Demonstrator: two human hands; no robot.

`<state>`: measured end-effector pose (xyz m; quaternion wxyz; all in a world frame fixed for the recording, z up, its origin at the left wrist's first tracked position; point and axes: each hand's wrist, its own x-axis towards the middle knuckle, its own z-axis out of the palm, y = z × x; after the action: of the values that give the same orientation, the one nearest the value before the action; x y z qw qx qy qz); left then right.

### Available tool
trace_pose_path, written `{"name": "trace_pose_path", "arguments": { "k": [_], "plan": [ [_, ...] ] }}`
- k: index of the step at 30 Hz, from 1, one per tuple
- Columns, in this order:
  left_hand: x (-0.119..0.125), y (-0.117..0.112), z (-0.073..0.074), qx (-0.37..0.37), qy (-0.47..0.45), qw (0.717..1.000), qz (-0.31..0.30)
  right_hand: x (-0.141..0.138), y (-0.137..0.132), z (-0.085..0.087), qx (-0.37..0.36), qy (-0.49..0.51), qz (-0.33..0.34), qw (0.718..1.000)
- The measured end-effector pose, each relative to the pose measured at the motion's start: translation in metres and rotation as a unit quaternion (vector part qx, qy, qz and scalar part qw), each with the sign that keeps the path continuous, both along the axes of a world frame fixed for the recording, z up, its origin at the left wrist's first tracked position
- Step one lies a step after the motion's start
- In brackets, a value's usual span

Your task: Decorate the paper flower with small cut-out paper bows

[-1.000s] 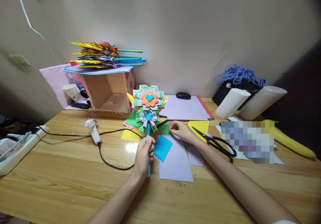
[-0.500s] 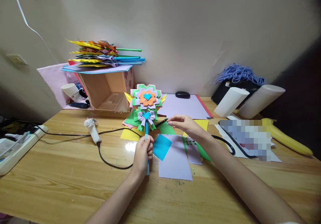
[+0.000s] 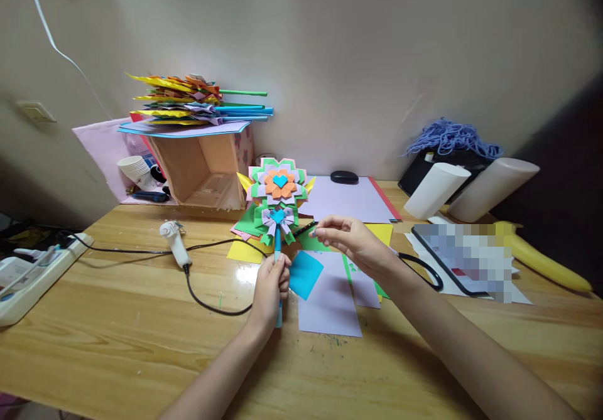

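Note:
My left hand (image 3: 272,288) is wrapped round the blue stem (image 3: 277,244) of a paper fan-like flower, holding it upright above the table. The paper flower (image 3: 280,181) has layered green, lilac and orange petals, a blue heart at its centre and yellow points at the sides. A folded lilac and green bow (image 3: 277,219) with a small blue heart sits below the bloom. To the right of the flower, my right hand (image 3: 342,238) is in a pinch, apart from it. Something tiny shows at its fingertips, too small to name.
Paper sheets lie beneath my hands, among them a blue square (image 3: 306,274) and a lilac sheet (image 3: 327,310). A corded white glue gun (image 3: 174,244) stands left. Behind are an open box (image 3: 202,169) topped with paper flowers (image 3: 188,103), paper rolls (image 3: 437,191) and blue yarn (image 3: 455,137).
The view has shifted slightly. My left hand still holds the flower by its stem. My right hand's fingers have drawn closer together, with a tiny thing now showing at the tips.

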<state>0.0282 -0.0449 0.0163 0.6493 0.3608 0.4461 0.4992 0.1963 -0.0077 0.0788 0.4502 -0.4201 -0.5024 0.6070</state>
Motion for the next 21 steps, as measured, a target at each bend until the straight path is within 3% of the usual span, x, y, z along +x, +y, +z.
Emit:
{"name": "trace_pose_path", "arguments": {
  "k": [8, 14, 21],
  "plan": [
    [0.017, -0.015, -0.005, 0.009, 0.02, 1.0, -0.004, -0.016, -0.011, -0.007, 0.024, 0.032, -0.077, 0.996],
    [0.024, -0.024, -0.01, 0.019, 0.043, 0.999, -0.027, -0.025, -0.015, -0.01, 0.127, -0.091, -0.135, 0.978],
    [0.028, -0.031, -0.009, 0.011, 0.036, 0.998, -0.056, -0.026, -0.017, -0.015, 0.233, -0.2, -0.197, 0.931]
  ]
}}
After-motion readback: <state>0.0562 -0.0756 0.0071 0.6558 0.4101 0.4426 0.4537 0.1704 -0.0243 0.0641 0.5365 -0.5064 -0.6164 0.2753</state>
